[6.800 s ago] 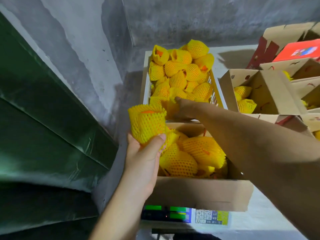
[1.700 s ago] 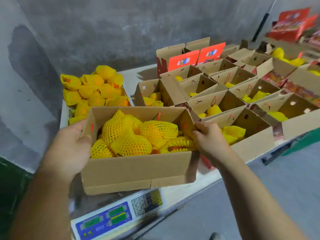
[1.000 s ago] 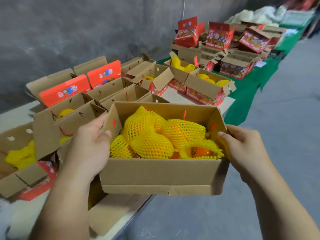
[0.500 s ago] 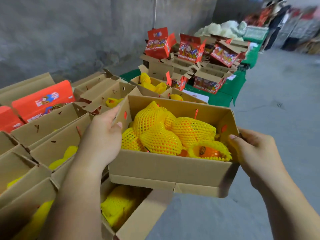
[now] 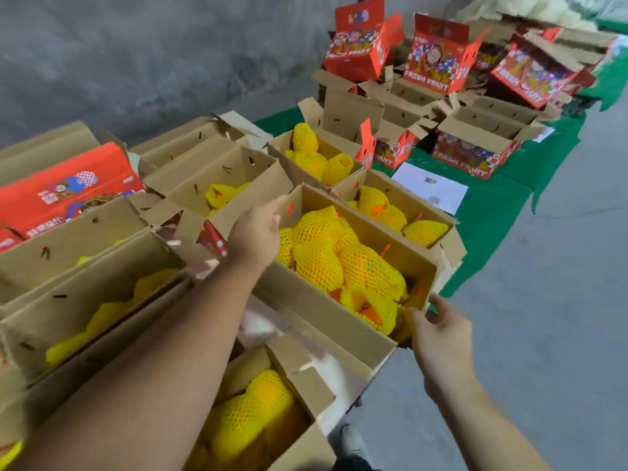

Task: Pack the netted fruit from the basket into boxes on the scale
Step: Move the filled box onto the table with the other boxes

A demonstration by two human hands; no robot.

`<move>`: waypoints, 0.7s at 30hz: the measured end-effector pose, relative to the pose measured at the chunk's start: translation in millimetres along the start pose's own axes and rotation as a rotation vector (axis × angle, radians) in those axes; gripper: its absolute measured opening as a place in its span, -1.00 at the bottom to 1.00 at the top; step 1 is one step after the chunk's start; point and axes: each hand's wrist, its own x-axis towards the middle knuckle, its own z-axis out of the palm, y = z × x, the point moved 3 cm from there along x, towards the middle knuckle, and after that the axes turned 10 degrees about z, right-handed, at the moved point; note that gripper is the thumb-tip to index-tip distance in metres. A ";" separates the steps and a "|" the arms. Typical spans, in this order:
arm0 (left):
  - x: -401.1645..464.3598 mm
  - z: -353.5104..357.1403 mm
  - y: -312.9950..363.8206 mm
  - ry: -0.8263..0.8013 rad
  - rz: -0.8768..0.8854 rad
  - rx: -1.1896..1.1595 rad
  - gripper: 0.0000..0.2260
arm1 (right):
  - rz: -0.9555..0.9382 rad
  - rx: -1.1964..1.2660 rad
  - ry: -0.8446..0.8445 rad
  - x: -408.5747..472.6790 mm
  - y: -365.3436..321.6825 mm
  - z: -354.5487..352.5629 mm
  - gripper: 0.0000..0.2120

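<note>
Partly hidden: scale and basket lie out of frame; near-left boxes (image 5: pixel 85 294) are blurred.
Box (image 5: pixel 326 314): open, among other boxes, filled with netted fruit (image 5: pixel 339 256).
Left hand (image 5: pixel 255 236): fingers spread, beside the box's far-left wall.
Right hand (image 5: pixel 441 338): fingers loosely apart, at the near-right corner; contact unclear.
Far right: red cartons (image 5: pixel 438 56) on green cloth (image 5: pixel 492 205).

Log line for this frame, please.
phase: setting down | filled box among open boxes | left hand at far end | right hand at near corner
</note>
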 end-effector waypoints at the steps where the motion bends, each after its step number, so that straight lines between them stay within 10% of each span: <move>1: 4.0 16.3 -11.0 -0.036 -0.040 0.073 -0.58 | 0.006 -0.038 -0.023 12.8 6.5 9.3 -0.77; 6: -15.9 78.3 -39.7 -0.113 -0.241 0.119 -0.63 | 0.044 -0.334 -0.089 65.8 26.3 20.0 -0.68; 12: -90.4 140.4 39.0 -0.070 -0.946 -0.469 -0.03 | -0.456 -0.610 0.130 108.7 -22.5 11.3 -0.61; 16: -99.7 176.2 75.8 -0.031 -1.021 -1.055 -0.36 | -0.547 -1.127 -0.201 135.6 -38.1 55.6 -0.44; 21: -87.1 177.3 62.5 0.066 -0.960 -1.003 -0.61 | -0.464 -1.254 -0.223 156.1 -34.4 68.2 -0.41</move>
